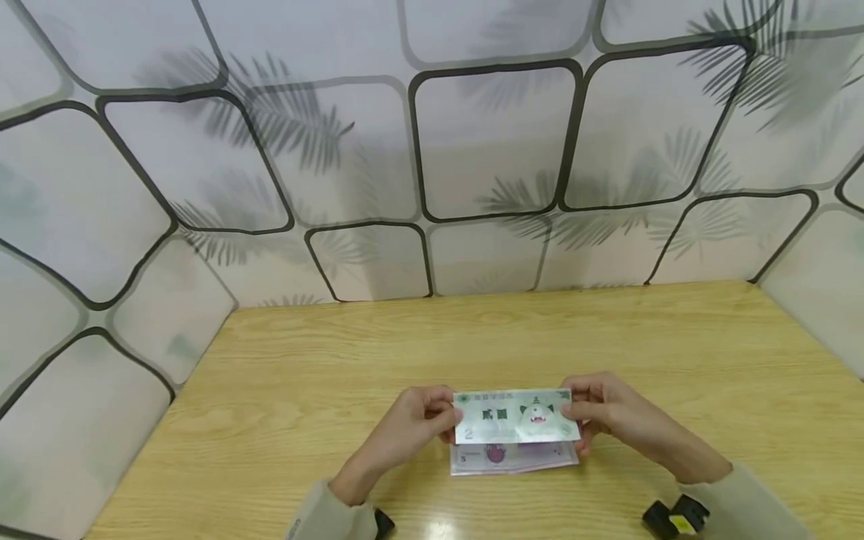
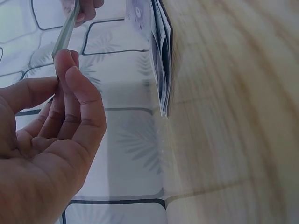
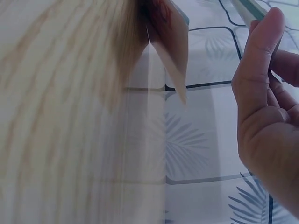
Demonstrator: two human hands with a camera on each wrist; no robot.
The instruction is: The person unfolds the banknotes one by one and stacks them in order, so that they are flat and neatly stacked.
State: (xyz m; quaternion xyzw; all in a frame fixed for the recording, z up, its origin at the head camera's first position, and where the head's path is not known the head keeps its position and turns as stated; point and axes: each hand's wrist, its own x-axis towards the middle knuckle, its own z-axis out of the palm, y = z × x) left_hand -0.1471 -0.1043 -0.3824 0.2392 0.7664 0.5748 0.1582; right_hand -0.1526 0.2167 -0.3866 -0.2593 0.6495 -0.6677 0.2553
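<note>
A green play banknote (image 1: 489,429) with a numeral 2 and a cartoon monster is stretched between both hands, its printed face toward the head camera. My left hand (image 1: 420,416) pinches its left end between thumb and fingers. At the other end, my right hand (image 1: 610,412) pinches it the same way. Under the note lies a small stack of play banknotes (image 1: 526,459), the top one purple with a 5; the green note hides its far part. From the left wrist, the stack's layered edges (image 2: 161,60) show on the table, apart from the raised green note (image 2: 66,32).
The hands work over a wooden table (image 1: 324,375). A patterned backdrop (image 1: 493,150) with leaf prints rises behind it and along both sides. Dark wrist devices (image 1: 675,517) sit by the sleeve cuffs at the near edge.
</note>
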